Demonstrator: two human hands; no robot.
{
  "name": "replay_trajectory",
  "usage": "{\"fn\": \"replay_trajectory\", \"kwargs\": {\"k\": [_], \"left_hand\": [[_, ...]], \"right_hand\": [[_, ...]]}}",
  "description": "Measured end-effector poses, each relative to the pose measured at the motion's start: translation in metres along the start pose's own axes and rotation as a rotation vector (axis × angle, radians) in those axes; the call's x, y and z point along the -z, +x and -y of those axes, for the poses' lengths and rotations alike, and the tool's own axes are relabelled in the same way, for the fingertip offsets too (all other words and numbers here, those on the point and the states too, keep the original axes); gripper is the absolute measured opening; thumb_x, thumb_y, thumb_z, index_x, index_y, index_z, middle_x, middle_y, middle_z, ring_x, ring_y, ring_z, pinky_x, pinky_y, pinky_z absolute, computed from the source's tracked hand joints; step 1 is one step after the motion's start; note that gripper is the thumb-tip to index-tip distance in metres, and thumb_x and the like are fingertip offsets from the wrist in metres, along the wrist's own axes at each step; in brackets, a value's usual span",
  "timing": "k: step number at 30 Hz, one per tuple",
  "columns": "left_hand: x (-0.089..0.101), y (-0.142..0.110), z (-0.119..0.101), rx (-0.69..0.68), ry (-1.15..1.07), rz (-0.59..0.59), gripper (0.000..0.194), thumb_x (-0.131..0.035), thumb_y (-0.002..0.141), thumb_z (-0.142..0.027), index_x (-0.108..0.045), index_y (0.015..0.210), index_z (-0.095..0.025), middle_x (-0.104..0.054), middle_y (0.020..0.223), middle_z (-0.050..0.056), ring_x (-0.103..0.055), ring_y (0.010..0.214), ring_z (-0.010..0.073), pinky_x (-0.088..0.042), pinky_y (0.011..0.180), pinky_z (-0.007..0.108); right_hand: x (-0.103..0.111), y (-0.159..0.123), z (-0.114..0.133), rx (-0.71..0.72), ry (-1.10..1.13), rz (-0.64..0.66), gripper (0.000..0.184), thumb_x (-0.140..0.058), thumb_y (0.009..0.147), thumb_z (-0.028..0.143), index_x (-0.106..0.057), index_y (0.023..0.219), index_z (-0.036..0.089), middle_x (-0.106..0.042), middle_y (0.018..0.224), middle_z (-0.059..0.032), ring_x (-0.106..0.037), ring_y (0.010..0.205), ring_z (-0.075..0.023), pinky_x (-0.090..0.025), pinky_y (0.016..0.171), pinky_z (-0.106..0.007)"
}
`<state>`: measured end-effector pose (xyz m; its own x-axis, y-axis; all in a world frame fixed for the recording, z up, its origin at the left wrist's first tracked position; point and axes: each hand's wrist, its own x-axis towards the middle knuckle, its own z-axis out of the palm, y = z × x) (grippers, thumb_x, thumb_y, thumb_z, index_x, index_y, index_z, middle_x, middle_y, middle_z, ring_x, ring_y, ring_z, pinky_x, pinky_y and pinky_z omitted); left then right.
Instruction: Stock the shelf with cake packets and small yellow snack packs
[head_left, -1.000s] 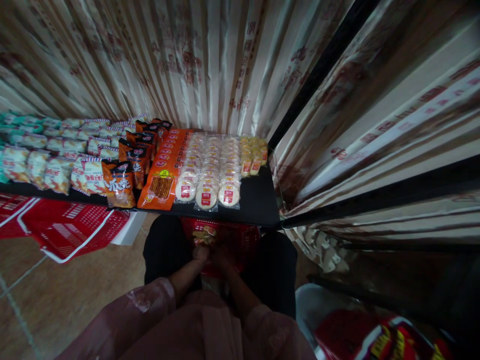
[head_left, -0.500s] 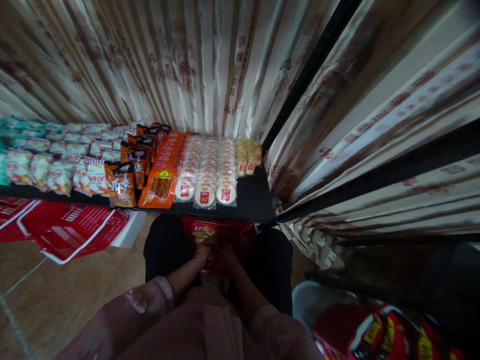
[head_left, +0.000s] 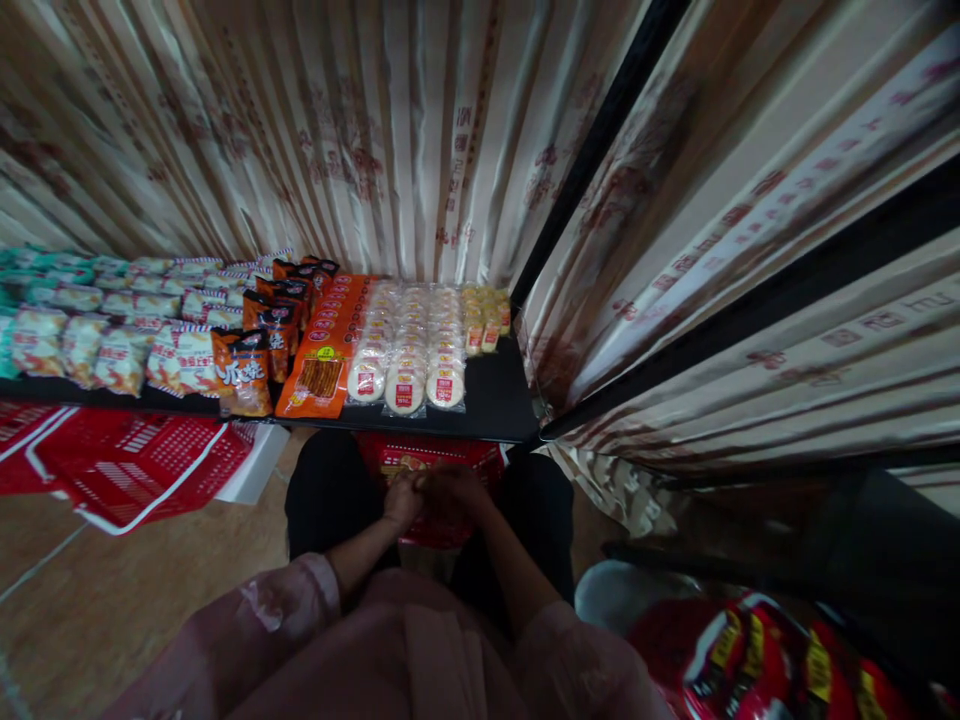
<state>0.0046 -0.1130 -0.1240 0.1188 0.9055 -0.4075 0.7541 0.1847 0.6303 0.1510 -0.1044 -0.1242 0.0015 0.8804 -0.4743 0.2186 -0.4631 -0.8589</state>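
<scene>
My left hand [head_left: 405, 500] is closed, low between my knees, with small yellowish packets [head_left: 406, 464] showing just beyond its fingers. Its grip appears to be on these packets, though the dim light blurs them. My right hand [head_left: 457, 486] curls in from the right, and its fingertips meet the left hand's. What lies in the right fingers is hidden. Both hands are over a red plastic basket [head_left: 487, 457] under the shelf edge. Similar yellow packets [head_left: 491, 335] stand at the right end of the black shelf [head_left: 495, 395], beside rows of round white wrapped cakes [head_left: 405, 388].
Left of the cakes lie an orange snack pouch [head_left: 315, 370], black-orange bags [head_left: 246, 370] and white snack packs [head_left: 120, 360]. Red baskets [head_left: 142, 465] with white handles sit below left. Patterned curtains [head_left: 420, 130] hang behind. Red packages [head_left: 742, 650] lie at lower right.
My right hand has come up and forward against my left hand. The yellowish packets are now more covered by the hands. The view has shifted slightly right.
</scene>
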Motion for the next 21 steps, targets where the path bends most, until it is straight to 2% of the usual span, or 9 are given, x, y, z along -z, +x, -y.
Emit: {"fn": "replay_trajectory", "kwargs": {"k": [4, 10, 13, 16, 21], "left_hand": [[0.003, -0.006, 0.002, -0.119, 0.008, -0.075, 0.045, -0.049, 0.076, -0.005, -0.060, 0.117, -0.018, -0.058, 0.119, 0.007, -0.052, 0.113, 0.0160, -0.038, 0.100, 0.025], [0.008, -0.019, -0.002, -0.282, -0.032, -0.133, 0.043, -0.050, 0.076, -0.005, -0.055, 0.117, -0.017, -0.054, 0.124, 0.008, -0.048, 0.119, 0.0181, -0.036, 0.105, 0.031], [0.013, -0.024, -0.011, -0.306, -0.026, -0.147, 0.039, -0.049, 0.077, -0.005, -0.054, 0.114, -0.016, -0.055, 0.121, 0.010, -0.048, 0.117, 0.0195, -0.037, 0.103, 0.035], [0.017, -0.027, -0.021, -0.321, -0.022, -0.162, 0.028, -0.048, 0.080, -0.008, -0.055, 0.105, -0.017, -0.058, 0.110, 0.009, -0.053, 0.108, 0.0190, -0.042, 0.097, 0.034], [0.021, -0.032, -0.032, -0.328, 0.014, -0.170, 0.020, -0.045, 0.086, -0.017, -0.056, 0.103, -0.016, -0.058, 0.107, 0.010, -0.055, 0.102, 0.0204, -0.044, 0.092, 0.034]], "right_hand": [[0.012, 0.003, 0.006, -0.015, -0.003, -0.019, 0.010, -0.058, 0.066, 0.025, -0.065, 0.067, 0.017, -0.070, 0.075, -0.0046, -0.063, 0.073, -0.0183, -0.049, 0.075, -0.031], [0.022, -0.003, 0.023, -0.031, 0.009, 0.018, 0.011, -0.055, 0.069, 0.022, -0.063, 0.062, 0.019, -0.068, 0.073, -0.0031, -0.061, 0.072, -0.0167, -0.048, 0.071, -0.028], [0.025, -0.008, 0.032, -0.049, 0.032, 0.039, 0.011, -0.055, 0.070, 0.023, -0.061, 0.062, 0.019, -0.066, 0.069, -0.0024, -0.059, 0.067, -0.0149, -0.046, 0.064, -0.024], [0.026, -0.013, 0.040, -0.100, 0.064, 0.043, 0.012, -0.054, 0.072, 0.025, -0.058, 0.062, 0.019, -0.059, 0.059, 0.0001, -0.053, 0.055, -0.0130, -0.043, 0.054, -0.023], [0.029, -0.019, 0.051, -0.166, 0.121, 0.020, 0.011, -0.053, 0.073, 0.024, -0.056, 0.064, 0.019, -0.055, 0.057, 0.0028, -0.050, 0.049, -0.0099, -0.040, 0.048, -0.020]]}}
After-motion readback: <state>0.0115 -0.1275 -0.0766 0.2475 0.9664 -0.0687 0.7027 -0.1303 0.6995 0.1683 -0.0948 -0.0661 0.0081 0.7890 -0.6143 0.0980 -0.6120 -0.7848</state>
